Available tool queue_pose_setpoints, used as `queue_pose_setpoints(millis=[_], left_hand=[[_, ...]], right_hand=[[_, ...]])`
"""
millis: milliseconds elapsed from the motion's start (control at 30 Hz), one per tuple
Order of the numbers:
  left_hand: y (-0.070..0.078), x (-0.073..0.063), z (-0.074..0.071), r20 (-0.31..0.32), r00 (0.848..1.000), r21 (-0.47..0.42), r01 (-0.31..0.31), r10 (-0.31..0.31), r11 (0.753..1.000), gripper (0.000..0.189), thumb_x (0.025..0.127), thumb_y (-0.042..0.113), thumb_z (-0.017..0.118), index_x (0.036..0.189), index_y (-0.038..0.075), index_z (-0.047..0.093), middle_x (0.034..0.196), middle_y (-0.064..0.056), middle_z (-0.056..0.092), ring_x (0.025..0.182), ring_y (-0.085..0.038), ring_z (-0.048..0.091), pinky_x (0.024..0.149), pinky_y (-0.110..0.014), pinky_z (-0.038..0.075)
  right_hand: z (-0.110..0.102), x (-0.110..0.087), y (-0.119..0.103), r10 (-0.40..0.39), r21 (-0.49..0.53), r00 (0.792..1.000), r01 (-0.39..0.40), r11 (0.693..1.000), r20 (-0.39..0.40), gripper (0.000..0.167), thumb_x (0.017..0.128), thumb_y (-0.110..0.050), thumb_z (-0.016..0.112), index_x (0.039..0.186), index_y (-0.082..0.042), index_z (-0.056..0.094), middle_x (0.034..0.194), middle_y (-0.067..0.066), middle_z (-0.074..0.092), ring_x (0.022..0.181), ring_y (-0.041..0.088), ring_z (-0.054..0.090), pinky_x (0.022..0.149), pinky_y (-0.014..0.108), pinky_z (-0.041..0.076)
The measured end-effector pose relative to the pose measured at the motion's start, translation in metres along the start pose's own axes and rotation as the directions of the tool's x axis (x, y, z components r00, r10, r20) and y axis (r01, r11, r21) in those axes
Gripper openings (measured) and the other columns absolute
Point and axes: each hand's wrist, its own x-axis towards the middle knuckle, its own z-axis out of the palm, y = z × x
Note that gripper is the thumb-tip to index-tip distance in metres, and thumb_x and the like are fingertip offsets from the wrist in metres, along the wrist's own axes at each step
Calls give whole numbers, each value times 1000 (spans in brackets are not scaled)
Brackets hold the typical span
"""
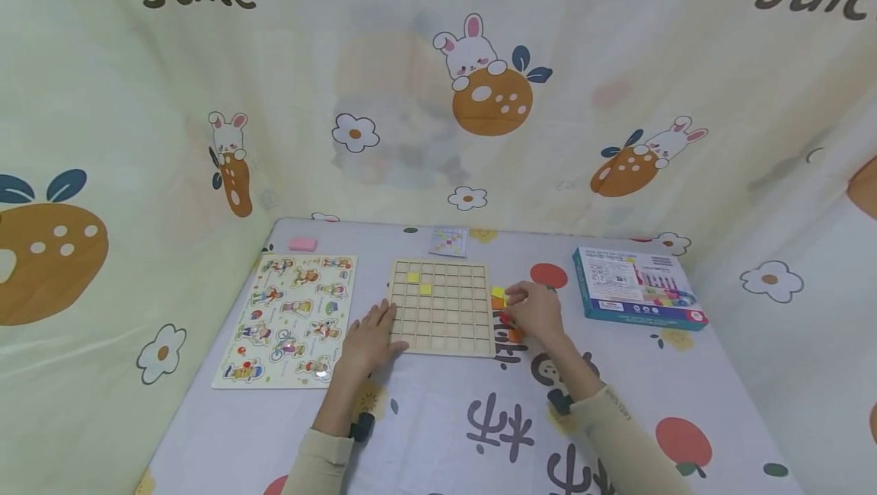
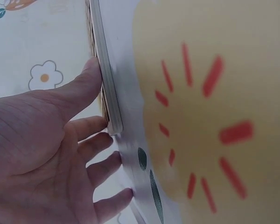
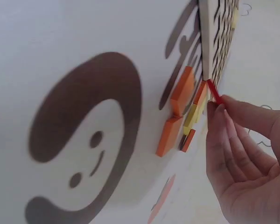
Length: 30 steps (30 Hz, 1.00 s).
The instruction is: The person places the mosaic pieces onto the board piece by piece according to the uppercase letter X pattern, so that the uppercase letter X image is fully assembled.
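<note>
A wooden grid board [image 1: 452, 320] lies on the table, with two yellow square tiles [image 1: 426, 290] in its upper left cells. My left hand [image 1: 370, 339] rests against the board's left side and lower corner, fingers extended; the left wrist view shows the thumb touching the board edge [image 2: 108, 88]. To the right of the board, my right hand [image 1: 537, 312] pinches a thin red tile [image 3: 214, 91] between thumb and fingertips. Orange tiles [image 3: 182, 93] and a yellow tile [image 3: 191, 119] lie near those fingers, some partly hidden by the hand in the head view.
A picture puzzle board [image 1: 298, 327] lies on the left, with a pink block [image 1: 303, 244] behind it. A small pattern card [image 1: 449, 241] lies behind the grid board. On the right stands a colourful box [image 1: 637, 287]. Printed curtains [image 1: 404, 99] surround the table.
</note>
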Motion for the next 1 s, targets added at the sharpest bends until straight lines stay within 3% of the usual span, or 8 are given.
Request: queue_pose_setpoints(millis=[233, 600, 833, 1000], left_hand=[[0, 2, 0, -4, 1000, 5, -2, 2, 1000, 83, 96, 42, 72, 161, 4, 37, 169, -18, 30, 155, -39, 28, 123, -65, 26], [1, -1, 0, 6, 1000, -11, -5, 5, 1000, 83, 97, 41, 72, 161, 4, 37, 169, -19, 30, 155, -40, 28, 123, -65, 26], [1, -2, 0, -4, 1000, -5, -11, 11, 1000, 82, 97, 41, 73, 160, 3, 38, 168, -19, 31, 155, -40, 29, 123, -66, 26], [-1, 0, 1, -7, 1000, 4, -13, 13, 1000, 82, 96, 41, 73, 160, 3, 38, 168, -19, 31, 155, -40, 29, 123, -65, 27]], right_hand=[[3, 3, -16, -22, 67, 999, 24, 997, -33, 28, 86, -14, 86, 113, -11, 77, 93, 5, 77, 77, 22, 68, 60, 29, 53], [27, 6, -38, -56, 203, 998, 53, 978, 6, 26, 84, -14, 88, 108, -10, 79, 89, 2, 76, 81, 19, 71, 70, 30, 55], [47, 13, -46, -123, 232, 992, 119, 965, 3, 26, 81, -15, 91, 105, -12, 81, 85, -2, 79, 87, 19, 73, 74, 32, 57], [60, 15, -55, -131, 230, 991, 124, 965, 17, 26, 81, -14, 91, 105, -10, 81, 85, -2, 78, 84, 17, 74, 72, 30, 56]])
